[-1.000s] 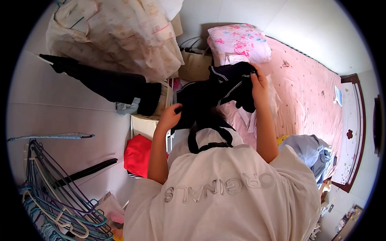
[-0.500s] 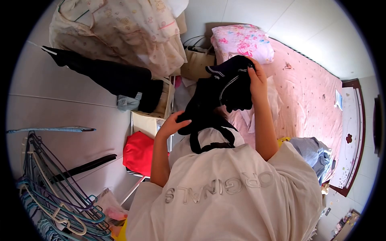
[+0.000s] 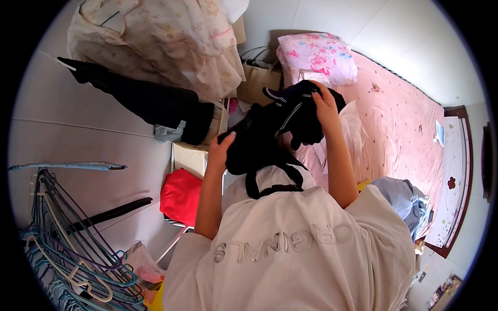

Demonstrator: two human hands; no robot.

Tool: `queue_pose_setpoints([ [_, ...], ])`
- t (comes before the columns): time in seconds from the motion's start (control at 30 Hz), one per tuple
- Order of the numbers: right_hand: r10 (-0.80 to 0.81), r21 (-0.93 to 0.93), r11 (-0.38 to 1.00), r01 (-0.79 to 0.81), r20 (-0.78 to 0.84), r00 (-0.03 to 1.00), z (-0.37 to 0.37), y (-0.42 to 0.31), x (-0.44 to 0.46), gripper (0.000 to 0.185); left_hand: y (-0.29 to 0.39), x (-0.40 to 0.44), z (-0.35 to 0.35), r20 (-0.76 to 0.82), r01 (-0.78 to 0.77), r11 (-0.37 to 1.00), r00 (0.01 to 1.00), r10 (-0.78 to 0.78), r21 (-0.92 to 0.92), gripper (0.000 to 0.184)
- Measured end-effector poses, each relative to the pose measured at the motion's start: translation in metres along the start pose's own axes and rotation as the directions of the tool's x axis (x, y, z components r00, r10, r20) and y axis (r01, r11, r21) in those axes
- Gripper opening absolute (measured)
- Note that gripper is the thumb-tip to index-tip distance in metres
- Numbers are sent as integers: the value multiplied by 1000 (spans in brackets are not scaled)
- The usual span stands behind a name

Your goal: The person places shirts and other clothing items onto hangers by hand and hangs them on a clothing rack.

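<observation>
While the white-striped black garment (image 3: 254, 136) is gripped near the bed (image 3: 399, 124) by the left hand (image 3: 220, 151), it is grasped by the right hand (image 3: 326, 108).

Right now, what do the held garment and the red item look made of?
Black garment: probably soft knit or woven fabric, matte; it drapes in loose folds, with pale stripe trim. Red item: likely smooth cloth, maybe coated, since it looks evenly coloured; the view leaves that open.
</observation>
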State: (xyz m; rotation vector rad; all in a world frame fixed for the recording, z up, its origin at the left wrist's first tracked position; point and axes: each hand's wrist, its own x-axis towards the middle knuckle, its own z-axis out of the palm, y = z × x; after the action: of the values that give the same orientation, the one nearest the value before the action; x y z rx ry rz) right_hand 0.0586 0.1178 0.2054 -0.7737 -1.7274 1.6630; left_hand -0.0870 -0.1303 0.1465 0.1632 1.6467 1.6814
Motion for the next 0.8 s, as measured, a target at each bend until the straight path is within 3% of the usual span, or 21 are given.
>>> queue_pose_setpoints([
  [0.03,-7,-34,999,8,31,999,0,9,1,30,15,-8,10,-43,64,973,996,-75,-222,36],
  [0.1,-24,-101,994,34,96,995,0,37,6,30,38,-15,21,-62,33,932,996,-59,-360,35],
  [0.13,56,-185,982,-32,124,991,0,52,7,31,41,-12,23,-44,23,905,998,-46,-425,34],
  [0.17,80,-155,987,-50,192,978,1,67,6,34,44,-10,25,-28,14,873,999,-32,-488,32],
  [0.23,151,-404,914,-44,236,960,11,89,-4,41,49,-7,31,-1,33,806,999,-42,-591,29],
  [0.3,286,-705,709,-31,247,926,27,90,-27,50,51,-5,41,-9,37,727,998,-59,-686,27],
  [0.33,278,-678,735,9,314,908,35,83,-34,56,48,-1,44,-33,-7,728,999,-22,-685,26],
  [0.43,-41,-407,887,217,398,917,54,58,-49,51,39,6,53,-96,-110,734,993,62,-671,20],
  [0.53,-51,49,998,26,625,779,64,21,-55,48,42,2,59,-90,-100,779,994,56,-618,13],
  [0.67,-101,-28,988,155,642,760,58,22,-49,52,60,-2,48,108,52,899,994,-6,-434,8],
  [0.77,-269,-226,887,403,456,848,57,3,-45,55,86,-12,48,189,86,924,982,-15,-373,11],
  [0.8,-276,-257,873,414,441,854,58,-1,-43,59,88,-11,43,235,101,921,972,-11,-376,13],
])
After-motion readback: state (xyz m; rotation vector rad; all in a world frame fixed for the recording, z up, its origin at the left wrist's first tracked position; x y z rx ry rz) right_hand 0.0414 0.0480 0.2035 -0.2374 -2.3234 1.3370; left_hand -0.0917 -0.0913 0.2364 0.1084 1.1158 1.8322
